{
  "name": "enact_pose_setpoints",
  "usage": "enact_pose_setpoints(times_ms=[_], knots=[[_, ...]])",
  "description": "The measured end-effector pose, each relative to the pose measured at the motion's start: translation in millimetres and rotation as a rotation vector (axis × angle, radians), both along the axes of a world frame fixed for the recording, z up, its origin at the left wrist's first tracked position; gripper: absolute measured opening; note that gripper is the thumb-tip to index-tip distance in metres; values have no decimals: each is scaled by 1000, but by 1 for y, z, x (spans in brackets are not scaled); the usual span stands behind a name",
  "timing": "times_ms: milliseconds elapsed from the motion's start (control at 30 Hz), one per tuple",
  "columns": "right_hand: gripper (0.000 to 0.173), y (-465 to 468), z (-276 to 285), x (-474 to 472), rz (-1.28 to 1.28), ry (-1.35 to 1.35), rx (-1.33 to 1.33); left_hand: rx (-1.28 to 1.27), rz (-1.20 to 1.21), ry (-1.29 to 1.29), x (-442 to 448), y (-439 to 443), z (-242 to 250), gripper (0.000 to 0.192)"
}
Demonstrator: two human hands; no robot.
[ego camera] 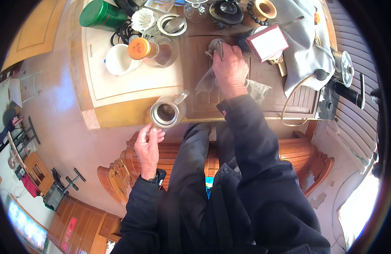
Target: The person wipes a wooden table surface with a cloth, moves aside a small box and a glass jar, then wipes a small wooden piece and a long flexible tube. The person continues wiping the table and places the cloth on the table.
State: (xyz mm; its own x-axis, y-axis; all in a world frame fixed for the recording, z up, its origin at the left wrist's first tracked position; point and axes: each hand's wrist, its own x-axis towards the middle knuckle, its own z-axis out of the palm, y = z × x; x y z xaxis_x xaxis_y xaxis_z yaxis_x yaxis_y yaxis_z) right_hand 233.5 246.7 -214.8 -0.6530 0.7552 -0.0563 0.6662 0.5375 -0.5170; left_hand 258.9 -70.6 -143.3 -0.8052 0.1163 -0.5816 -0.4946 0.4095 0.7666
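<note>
My left hand [147, 150] grips a glass teapot [182, 109] at the side nearest me, by the table's front edge. A metal-rimmed opening faces up, with dark matter inside, and a clear spout points away from me. Farther right, my right hand [231, 68] is closed on a bunched grey cloth [258, 89] over the brown tea tray [198, 109]. The cloth spreads out on both sides of my wrist, and my hand covers part of it. Whether the teapot touches the table is unclear.
A white cup [117, 60], an orange-lidded glass jar [165, 54] and a green canister [101, 16] stand back left. A white-topped box [267, 43] and a grey draped cloth [305, 47] are right. A tube [292, 95] hangs over the front edge.
</note>
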Motion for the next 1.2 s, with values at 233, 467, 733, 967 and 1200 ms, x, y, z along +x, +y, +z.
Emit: enact_pose_setpoints(times_ms=[233, 467, 733, 967, 1200], knots=[[31, 4, 3, -20, -35, -91, 19, 0, 30, 14, 3, -6, -1, 35], [37, 8, 4, -26, 187, -121, -99, 21, 83, -12, 6, -6, -2, 35], [30, 6, -1, -13, -25, -74, 35, 2, 31, 32, 1, -5, 1, 35], [36, -8, -1, -37, 196, 37, -212, -6, 58, 9, 7, -10, 3, 34], [28, -15, 3, -57, 199, -34, -24, -11, 66, -7, 12, -12, 2, 36]])
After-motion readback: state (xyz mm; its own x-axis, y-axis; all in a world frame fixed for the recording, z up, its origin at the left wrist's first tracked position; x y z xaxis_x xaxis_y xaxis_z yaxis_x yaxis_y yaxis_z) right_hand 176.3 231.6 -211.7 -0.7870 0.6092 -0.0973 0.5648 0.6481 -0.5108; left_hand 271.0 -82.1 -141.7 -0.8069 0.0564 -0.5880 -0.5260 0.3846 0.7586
